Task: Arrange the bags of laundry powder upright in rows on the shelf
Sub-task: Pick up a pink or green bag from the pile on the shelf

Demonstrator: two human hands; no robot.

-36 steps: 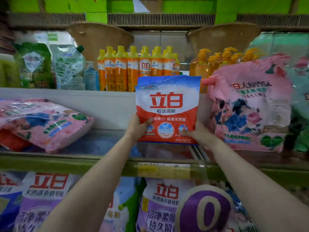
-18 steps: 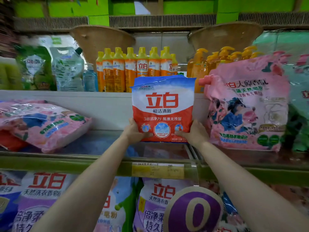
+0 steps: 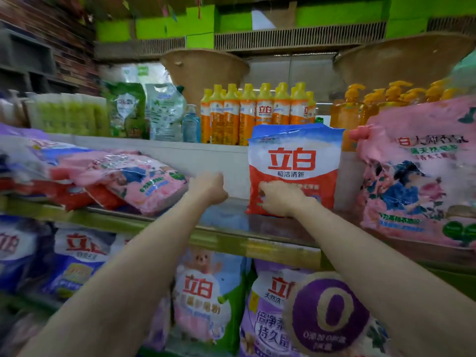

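A red, white and blue bag of laundry powder (image 3: pixel 293 161) stands upright on the glass shelf (image 3: pixel 226 220), against the white back panel. My right hand (image 3: pixel 280 199) touches the bag's lower front. My left hand (image 3: pixel 208 188) is off the bag, to its left above the shelf, holding nothing, with fingers loosely curled. Pink bags (image 3: pixel 139 181) and red ones lie flat in a heap at the shelf's left end. A large pink bag (image 3: pixel 417 176) stands upright to the right of the red bag.
Orange bottles (image 3: pixel 257 114) and pump bottles line the shelf above. Purple and blue powder bags (image 3: pixel 203 292) fill the shelf below, behind a round purple tag (image 3: pixel 329 313). A gap of bare glass lies between the heap and the standing bag.
The bag has been set down upright on the shelf. My left hand let go of it and moved left toward the heap; my right hand stays on its front. The view swung left.
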